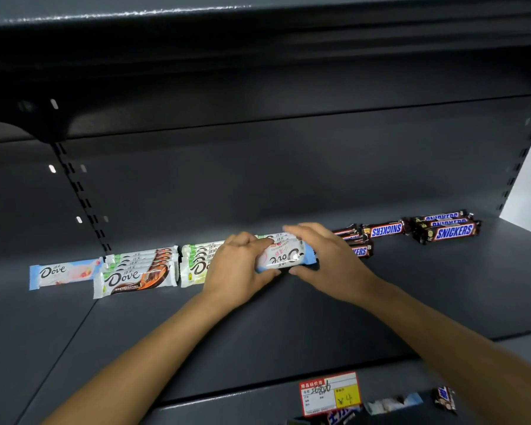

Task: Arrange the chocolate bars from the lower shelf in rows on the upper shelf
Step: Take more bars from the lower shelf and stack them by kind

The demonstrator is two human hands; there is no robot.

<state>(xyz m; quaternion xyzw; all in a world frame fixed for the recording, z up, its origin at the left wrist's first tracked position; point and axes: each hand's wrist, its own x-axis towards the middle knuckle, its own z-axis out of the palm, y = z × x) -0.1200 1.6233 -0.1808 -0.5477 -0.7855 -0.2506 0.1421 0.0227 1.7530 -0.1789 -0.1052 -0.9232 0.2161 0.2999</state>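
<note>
Nearest us, below the shelf's front edge, a price tag (331, 393) hangs over the lower shelf, where a few bars (393, 402) show only in part, cut off by the frame and blurred. On the upper shelf (258, 332) we have both hands around a small stack of Dove bars (284, 256): white wrappers with pale blue ends, the logo reading upside down to us, the long axis running left to right. Our left hand (238, 269) closes on the stack's left end, our right hand (322, 259) on its right end, fingers over the top and thumbs in front. How many bars the stack holds we cannot tell. Left of it lie green-and-white Dove bars (196, 262), brown-and-white ones (138, 271) and a single blue one (63, 273). Farther right, Snickers bars (448, 228) lie lengthwise too, some hidden behind our right hand.
</note>
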